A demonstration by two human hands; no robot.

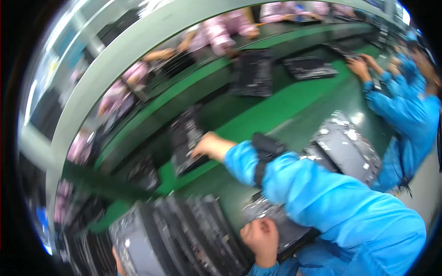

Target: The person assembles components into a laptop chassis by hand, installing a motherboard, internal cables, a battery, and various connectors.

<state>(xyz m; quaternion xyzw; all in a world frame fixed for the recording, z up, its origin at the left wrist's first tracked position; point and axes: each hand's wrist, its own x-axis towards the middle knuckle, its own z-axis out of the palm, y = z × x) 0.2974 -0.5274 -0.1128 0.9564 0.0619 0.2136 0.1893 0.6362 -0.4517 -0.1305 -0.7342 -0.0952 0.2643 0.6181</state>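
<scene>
My right arm stretches across to the far left, a black strapped device (268, 148) round its blue sleeve. My right hand (211, 145) has its bunched fingers on the right side of a flat dark electronics panel (183, 133), which is tilted on the green belt. Curled closed, my left hand (261, 239) lies beside another grey-and-black panel (286, 225), partly under my right arm. What is inside its fingers is hidden. Left of it, a thick row of similar panels (184, 234) leans together. Someone else's fingers (118, 263) seem to touch the row's left end. Motion blurs the picture.
More panels lie along the green belt (281, 99), including a dark one (252, 72). Grey panels (347, 149) with shiny patches sit at the right. A co-worker in blue (405, 110) works there; people in pink sleeves (216, 34) sit opposite. A pale curved beam (115, 50) crosses above.
</scene>
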